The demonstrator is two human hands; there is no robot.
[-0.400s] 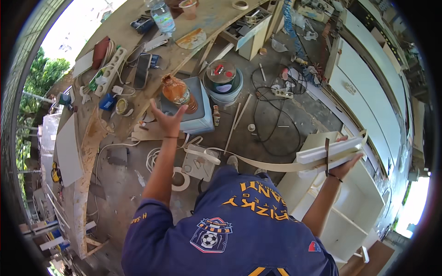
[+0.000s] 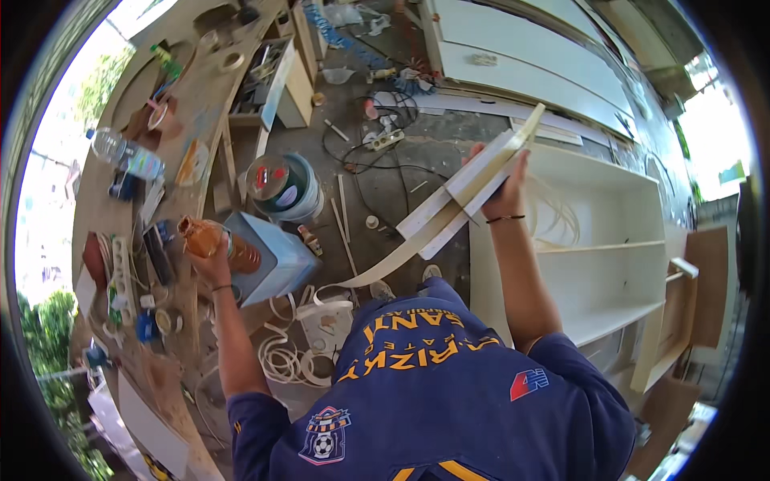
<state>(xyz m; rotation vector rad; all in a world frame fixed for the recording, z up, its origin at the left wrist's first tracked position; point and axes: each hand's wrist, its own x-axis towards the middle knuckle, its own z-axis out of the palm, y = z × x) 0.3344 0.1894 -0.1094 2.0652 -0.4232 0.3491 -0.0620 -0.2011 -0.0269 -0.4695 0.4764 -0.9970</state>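
My left hand [image 2: 210, 264] is closed round the upper part of a clear plastic bottle [image 2: 245, 255] of orange-brown stuff with a crumpled top. The bottle is at the edge of a blue-grey square container [image 2: 290, 264]; whether it still rests there I cannot tell. My right hand [image 2: 516, 192] grips a pair of long white bars [image 2: 425, 212], held slanting in front of me. A pale edging strip [image 2: 377, 271] runs along the bars, and its loose end curves down toward the floor. A thin dark piece crosses the bars. Part of my right fingers is hidden behind them.
At left stands a cluttered workbench [image 2: 180, 232] with a water bottle [image 2: 128, 154] and a power strip [image 2: 122, 276]. A bucket [image 2: 309, 192] holding a dark can stands past the container. Coiled strips [image 2: 281, 361] and cables lie on the floor. A white cabinet [image 2: 593, 280] lies at right.
My left hand, open beside the bottle before, has closed on it. The white bars in my right hand have swung to a steeper slant. The whole view has turned.
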